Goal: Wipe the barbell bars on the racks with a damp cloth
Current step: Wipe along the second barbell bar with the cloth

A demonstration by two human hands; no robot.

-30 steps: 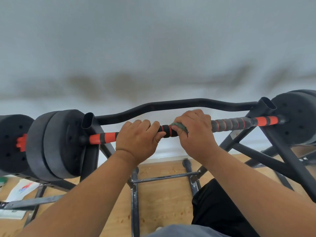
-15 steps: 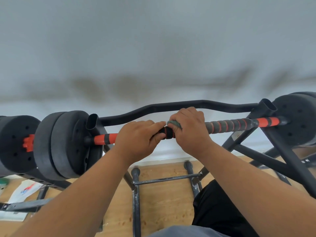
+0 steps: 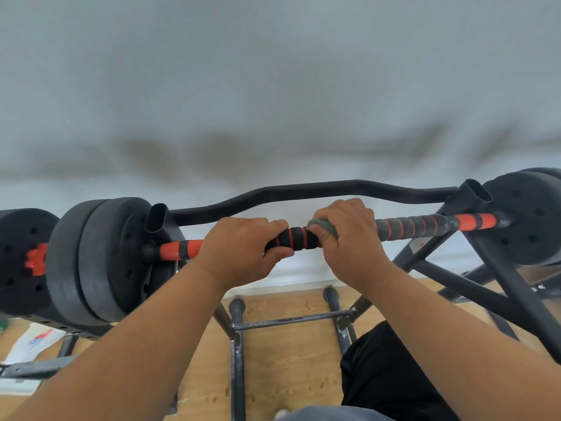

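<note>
Since half a second ago the two hands have drawn apart, baring a short black-and-orange stretch of grip between them where they were nearly touching. The left hand (image 3: 243, 250) is wrapped round the barbell bar (image 3: 413, 226), and the right hand (image 3: 346, 238) is curled over it too, pressing a greenish cloth (image 3: 321, 227) against the grip. The bar lies on the rack (image 3: 473, 262), its long axis running from 9 o'clock up slightly towards 3 o'clock, black weight plates (image 3: 100, 262) at either end.
</note>
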